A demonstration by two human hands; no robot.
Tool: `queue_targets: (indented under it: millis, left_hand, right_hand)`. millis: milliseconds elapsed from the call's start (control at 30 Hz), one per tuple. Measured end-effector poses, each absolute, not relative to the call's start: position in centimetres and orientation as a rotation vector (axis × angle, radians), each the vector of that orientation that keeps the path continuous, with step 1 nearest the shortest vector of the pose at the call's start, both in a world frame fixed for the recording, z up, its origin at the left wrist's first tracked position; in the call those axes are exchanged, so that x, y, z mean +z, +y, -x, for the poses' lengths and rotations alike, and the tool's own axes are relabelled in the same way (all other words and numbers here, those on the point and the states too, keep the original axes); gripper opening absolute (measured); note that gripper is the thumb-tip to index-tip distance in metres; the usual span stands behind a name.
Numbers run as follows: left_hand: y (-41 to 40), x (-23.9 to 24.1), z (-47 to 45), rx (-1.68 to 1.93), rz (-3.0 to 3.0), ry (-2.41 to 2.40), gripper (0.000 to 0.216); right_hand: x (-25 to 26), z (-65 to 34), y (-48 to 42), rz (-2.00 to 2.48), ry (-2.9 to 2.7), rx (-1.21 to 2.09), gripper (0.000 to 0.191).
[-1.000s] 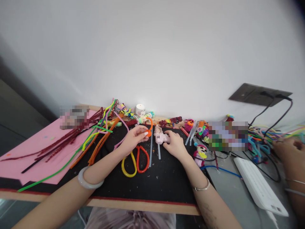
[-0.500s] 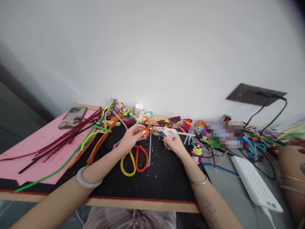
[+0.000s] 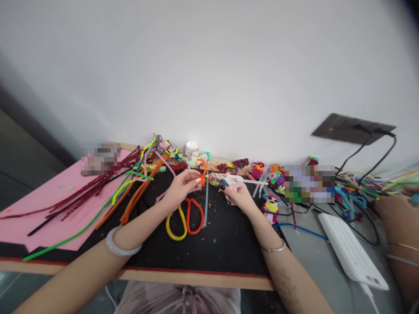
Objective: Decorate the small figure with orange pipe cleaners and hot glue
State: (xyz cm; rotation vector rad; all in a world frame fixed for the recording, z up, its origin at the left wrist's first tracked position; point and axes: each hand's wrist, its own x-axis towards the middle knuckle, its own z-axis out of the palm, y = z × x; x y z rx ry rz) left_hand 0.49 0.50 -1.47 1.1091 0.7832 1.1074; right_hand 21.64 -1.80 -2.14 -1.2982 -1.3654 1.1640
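Between the fingers of my left hand point(image 3: 185, 185) is a small orange pipe-cleaner piece point(image 3: 202, 179), with a curled end standing up from it. My right hand point(image 3: 238, 194) is wrapped round a white hot glue gun point(image 3: 233, 182). The gun's nozzle end, crusted with colourful bits, points left and lies close to the orange piece; I cannot tell if they touch. A clear glue stick point(image 3: 257, 182) sticks out of the gun's back. Scissors with one yellow and one red handle loop point(image 3: 194, 217) lie below my left hand, their blades hidden.
Pipe cleaners point(image 3: 131, 200) in several colours lie over pink sheets point(image 3: 42, 209) at left. Small fuzzy dolls point(image 3: 271, 208) and a white cup-like container point(image 3: 191, 149) line the back. A white power strip point(image 3: 352, 250) and another person's arm point(image 3: 402, 231) are at right.
Both my hands stay almost where they were, still holding the orange piece and the glue gun. The other person's arm at the far right has shifted slightly.
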Motion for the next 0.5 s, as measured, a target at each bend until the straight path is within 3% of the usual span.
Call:
queue_targets:
  millis: [500]
  left_hand:
    - [0.46, -1.43, -0.49, 1.117, -1.100, 0.782, 0.027]
  right_hand:
    - [-2.37, -21.78, -1.80, 1.307, -1.394, 1.143, 0.025]
